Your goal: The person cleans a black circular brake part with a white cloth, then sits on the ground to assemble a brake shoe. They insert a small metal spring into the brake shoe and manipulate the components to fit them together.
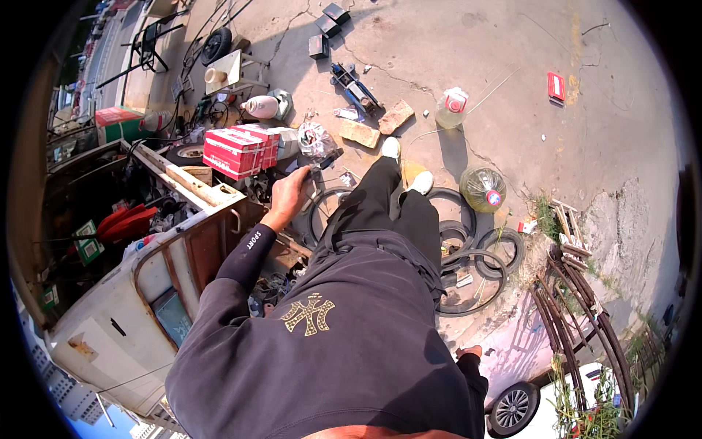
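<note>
1. Head view shows the left hand [289, 192] stretched forward near the centre, toward eleven o'clock; its fingers curl around a thin dark object, too small to identify, and how tight the hold is cannot be told.
2. Just beyond that hand, at twelve o'clock, lies a crumpled plastic bag [314, 139]; at eleven o'clock from it sits a stack of red and white boxes [240, 150].
3. At four o'clock from the hand, several bicycle tyres [468, 263] lie looped on the concrete beside the person's dark trouser legs and white shoes [406, 165].
4. At nine o'clock from the hand stands a worn cart [183, 256] with rusty edges, crowded with tools and red parts.
5. The right hand [469, 353] shows only as a sliver at five o'clock, low behind the dark sweatshirt; its grip cannot be told.
6. Further out, toward one o'clock, two clear plastic jugs [482, 189] rest on the ground, with bricks [376, 126] near twelve o'clock.
</note>
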Tool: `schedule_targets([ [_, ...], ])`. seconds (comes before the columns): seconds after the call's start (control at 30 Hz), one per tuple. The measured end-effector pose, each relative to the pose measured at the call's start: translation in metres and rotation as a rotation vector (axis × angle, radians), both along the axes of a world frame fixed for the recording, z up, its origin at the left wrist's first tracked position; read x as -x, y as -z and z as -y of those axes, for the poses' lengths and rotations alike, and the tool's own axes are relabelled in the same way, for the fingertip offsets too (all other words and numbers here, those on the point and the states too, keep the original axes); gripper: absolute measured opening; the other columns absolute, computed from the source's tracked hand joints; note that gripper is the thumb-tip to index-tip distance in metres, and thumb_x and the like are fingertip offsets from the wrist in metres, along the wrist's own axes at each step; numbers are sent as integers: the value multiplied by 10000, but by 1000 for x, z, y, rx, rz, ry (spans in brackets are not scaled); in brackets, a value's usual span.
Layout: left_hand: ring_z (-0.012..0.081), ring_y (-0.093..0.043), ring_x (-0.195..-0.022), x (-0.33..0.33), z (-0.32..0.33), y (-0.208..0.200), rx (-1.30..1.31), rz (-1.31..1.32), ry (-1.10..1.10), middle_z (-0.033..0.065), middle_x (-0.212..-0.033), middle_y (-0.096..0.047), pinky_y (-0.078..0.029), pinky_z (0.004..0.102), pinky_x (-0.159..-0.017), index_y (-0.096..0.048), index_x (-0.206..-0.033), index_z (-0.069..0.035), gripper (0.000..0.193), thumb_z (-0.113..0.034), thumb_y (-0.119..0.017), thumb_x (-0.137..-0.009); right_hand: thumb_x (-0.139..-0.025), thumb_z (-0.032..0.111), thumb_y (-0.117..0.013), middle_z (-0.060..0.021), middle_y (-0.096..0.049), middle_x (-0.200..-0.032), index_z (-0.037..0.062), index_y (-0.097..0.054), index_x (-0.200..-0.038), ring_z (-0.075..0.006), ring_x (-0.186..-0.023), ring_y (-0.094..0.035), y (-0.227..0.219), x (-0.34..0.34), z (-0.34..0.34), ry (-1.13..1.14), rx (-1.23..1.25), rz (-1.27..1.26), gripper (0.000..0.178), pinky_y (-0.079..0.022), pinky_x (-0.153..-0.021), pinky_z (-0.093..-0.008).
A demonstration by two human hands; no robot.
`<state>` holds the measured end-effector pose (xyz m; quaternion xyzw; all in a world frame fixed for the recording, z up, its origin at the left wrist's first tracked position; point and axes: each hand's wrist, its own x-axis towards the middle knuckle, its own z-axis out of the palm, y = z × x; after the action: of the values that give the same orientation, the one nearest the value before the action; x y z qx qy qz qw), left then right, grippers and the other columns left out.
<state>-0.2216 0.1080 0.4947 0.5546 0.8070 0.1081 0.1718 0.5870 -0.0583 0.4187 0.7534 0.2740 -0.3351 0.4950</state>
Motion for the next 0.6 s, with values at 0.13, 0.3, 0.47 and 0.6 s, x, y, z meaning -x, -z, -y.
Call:
schedule_targets([
  [0.13, 397, -686, -915, 28, 108, 34, 408, -76, -700, 184, -954, -721, -531, 488, -797, -651, -1181, -115, 350, -276, -702, -875, -832, 148, -685, -92, -653, -777, 30, -649, -913, -252, -719, -672, 31, 37, 26, 851, -470, 121, 148, -517, -591, -367],
  [0.3, 395, -674, -972, 81, 108, 50, 601, -101, -691, 203, -996, -709, -523, 487, -858, -668, -1121, -60, 335, -258, -698, -853, -911, 52, -624, -6, -608, -763, 39, -620, -1078, -120, -585, -571, 76, 243, -144, 1071, -692, -492, 168, -407, -490, -263],
  [0.47, 408, -675, -943, 86, 91, 61, 490, 23, -692, 204, -956, -709, -524, 511, -814, -664, -1116, -84, 307, -241, -694, -854, -856, -77, -634, 25, -510, -726, -9, -507, -1387, -76, -615, -492, 104, 327, -363, 54, -1130, -922, 551, -422, -548, -255],
  [0.6, 413, -680, -909, 96, 50, 72, 418, 92, -630, 210, -911, -707, -524, 521, -794, -662, -1112, -92, 299, -244, -688, -856, -861, -80, -629, 16, -528, -755, -31, -567, -1327, -74, -665, -504, 3, 427, -477, 202, -1097, -1065, 473, -439, -607, -230],
])
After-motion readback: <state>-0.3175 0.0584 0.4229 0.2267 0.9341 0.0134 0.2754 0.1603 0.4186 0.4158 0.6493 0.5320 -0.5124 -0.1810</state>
